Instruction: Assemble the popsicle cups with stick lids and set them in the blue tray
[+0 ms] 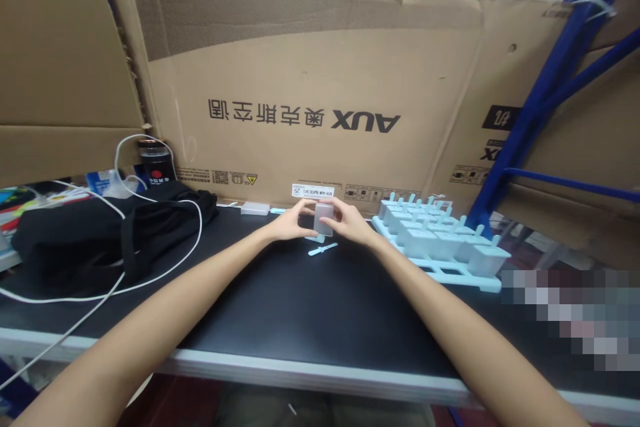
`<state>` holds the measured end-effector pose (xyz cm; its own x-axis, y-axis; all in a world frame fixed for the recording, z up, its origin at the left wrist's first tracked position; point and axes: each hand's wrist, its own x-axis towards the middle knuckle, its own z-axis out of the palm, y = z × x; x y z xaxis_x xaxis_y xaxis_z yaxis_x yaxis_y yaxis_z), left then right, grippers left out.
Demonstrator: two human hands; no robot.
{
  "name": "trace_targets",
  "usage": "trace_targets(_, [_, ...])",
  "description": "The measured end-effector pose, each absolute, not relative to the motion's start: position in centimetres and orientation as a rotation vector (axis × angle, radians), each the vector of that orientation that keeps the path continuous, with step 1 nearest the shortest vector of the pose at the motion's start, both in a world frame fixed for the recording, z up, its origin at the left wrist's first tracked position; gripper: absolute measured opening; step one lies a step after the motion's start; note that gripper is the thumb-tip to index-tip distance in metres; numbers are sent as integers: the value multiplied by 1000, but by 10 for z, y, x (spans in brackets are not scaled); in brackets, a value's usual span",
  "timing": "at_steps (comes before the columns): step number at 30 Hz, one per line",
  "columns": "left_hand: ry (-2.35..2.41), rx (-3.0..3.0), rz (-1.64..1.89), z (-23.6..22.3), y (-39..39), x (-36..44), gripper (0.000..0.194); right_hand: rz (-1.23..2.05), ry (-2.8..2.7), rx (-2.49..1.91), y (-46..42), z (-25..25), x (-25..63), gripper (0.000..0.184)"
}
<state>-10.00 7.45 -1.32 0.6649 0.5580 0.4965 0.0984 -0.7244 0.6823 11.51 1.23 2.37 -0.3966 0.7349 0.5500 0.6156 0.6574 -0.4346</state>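
Both my hands meet at the far middle of the black table (320, 307). My left hand (293, 221) and my right hand (346, 220) are closed round a small translucent ice-pop mould cup (323, 219), held upright between the fingers just above the tabletop. A pale blue stick with a flat base (323, 249) lies on the table right below the cup. To the right stands a pale blue mould tray (440, 270) holding several cups (425, 233) with sticks in them; some slots at its near edge are bare.
A black bag (100, 233) with a white cable (150, 280) over it lies at the left. A dark jar (156, 167) stands behind it. Large cardboard sheets (310, 80) wall the back. Blue shelf posts (540, 100) rise at the right. A small white box (255, 208) lies at the back.
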Motion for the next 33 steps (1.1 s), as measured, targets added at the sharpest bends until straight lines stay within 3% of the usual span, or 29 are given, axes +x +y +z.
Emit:
trace_targets(3, [545, 2272, 802, -23, 80, -114, 81, 191, -2186, -1069, 15, 15, 111, 43])
trace_targets(11, [609, 2271, 766, -35, 87, -109, 57, 131, -2350, -1112, 14, 8, 102, 65])
trace_targets(17, [582, 2230, 774, -38, 88, -109, 46, 150, -2336, -1181, 19, 8, 99, 65])
trace_targets(25, [596, 2081, 902, -31, 85, -111, 49, 134, -2265, -1143, 4, 11, 102, 66])
trace_targets(27, [651, 1977, 1036, -22, 84, -116, 47, 100, -2164, -1175, -2, 16, 108, 61])
trace_targets(30, [666, 1813, 1279, -8, 83, -125, 44, 130, -2260, -1180, -12, 22, 115, 38])
trace_targets(33, [653, 1705, 1413, 1, 81, -132, 49, 253, -2534, -1133, -22, 23, 113, 36])
